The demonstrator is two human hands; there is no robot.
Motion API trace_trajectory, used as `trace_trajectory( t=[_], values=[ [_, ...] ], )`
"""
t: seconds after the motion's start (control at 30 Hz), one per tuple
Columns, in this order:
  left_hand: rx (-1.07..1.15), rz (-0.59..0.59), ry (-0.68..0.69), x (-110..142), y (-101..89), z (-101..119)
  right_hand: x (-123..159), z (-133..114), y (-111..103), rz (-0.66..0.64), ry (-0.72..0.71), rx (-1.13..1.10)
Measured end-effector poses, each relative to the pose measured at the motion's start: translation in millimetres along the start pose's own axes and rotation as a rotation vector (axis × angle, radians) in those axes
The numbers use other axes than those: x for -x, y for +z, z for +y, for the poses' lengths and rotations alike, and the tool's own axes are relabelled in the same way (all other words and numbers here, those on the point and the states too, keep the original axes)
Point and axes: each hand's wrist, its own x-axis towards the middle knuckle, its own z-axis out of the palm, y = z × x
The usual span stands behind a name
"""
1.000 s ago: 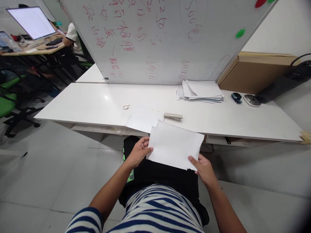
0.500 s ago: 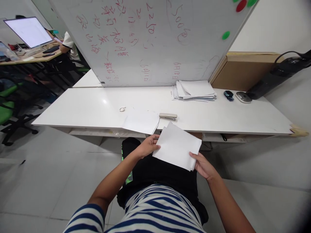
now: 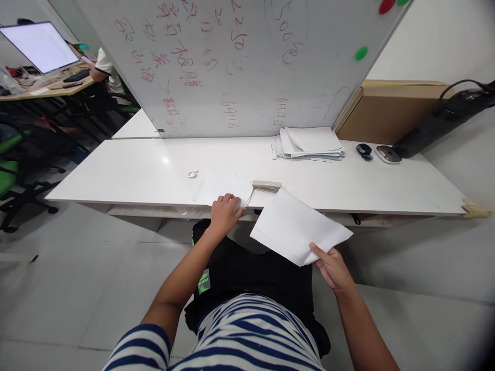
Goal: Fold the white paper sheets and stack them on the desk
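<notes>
My right hand [image 3: 333,265] pinches several white paper sheets [image 3: 297,226], thumb on top, holding them tilted in front of the desk edge. At the desk's front edge, my left hand [image 3: 225,215] is closed on the near edge of a second, thin lot of white paper [image 3: 220,186], its fingers curled over the top. That paper lies flat and overhangs the edge slightly. A beige stapler [image 3: 266,185] rests just right of it, close to the far corner of the held sheets.
A thick paper stack [image 3: 309,142] lies by the whiteboard [image 3: 247,67]. Further right are a watch [image 3: 364,151], a mouse [image 3: 388,154], a cardboard box [image 3: 390,111] and a black cylindrical device [image 3: 433,121]. A small white coiled item [image 3: 192,174] sits left. Another person's arm [image 3: 99,73] shows far left.
My left hand has let go of the held sheets and moved left to the paper on the desk. My right hand has shifted slightly right with its sheets, which have turned.
</notes>
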Motion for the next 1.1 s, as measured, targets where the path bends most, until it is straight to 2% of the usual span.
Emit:
trace_trajectory(
  t=[0.17, 0.27, 0.4, 0.5, 0.6, 0.7, 0.8, 0.9, 0.97, 1.07, 1.1],
  values=[
    [-0.012, -0.012, 0.045, -5, -0.8, -2, -1, 2, 0, 0.028, 0.012, -0.012],
    [-0.027, -0.018, 0.016, -10, -2.0, -6, -3, 2, -2, 0.031, 0.003, -0.022],
    [-0.016, 0.030, -0.128, -28, -5.3, -17, -4, 2, -1, 0.022, 0.001, -0.041],
    [0.077, 0.110, -0.276, -47, -11.2, -30, -3, 1, 2, 0.032, 0.006, -0.040],
    [0.289, 0.240, -0.359, -63, -23.6, -42, -2, 0, 4, 0.039, -0.006, -0.043],
    [0.677, 0.426, -0.353, -67, -47.3, -46, 0, -2, 6, 0.038, -0.002, -0.044],
    [1.148, 0.581, -0.325, -56, -76.8, -39, 2, -3, 8, 0.038, 0.006, -0.047],
    [1.490, 0.579, -0.323, -36, -91.6, -28, 1, -2, 11, 0.036, 0.005, -0.044],
    [1.618, 0.490, -0.380, -20, -84.3, -20, -1, 2, 14, 0.022, 0.010, -0.038],
    [1.725, 0.329, -0.543, 2, -52.5, -10, -3, 11, 20, -0.027, 0.031, -0.026],
    [1.747, 0.314, -0.601, 9, -40.1, -6, -3, 15, 22, -0.049, 0.040, -0.018]
  ],
)
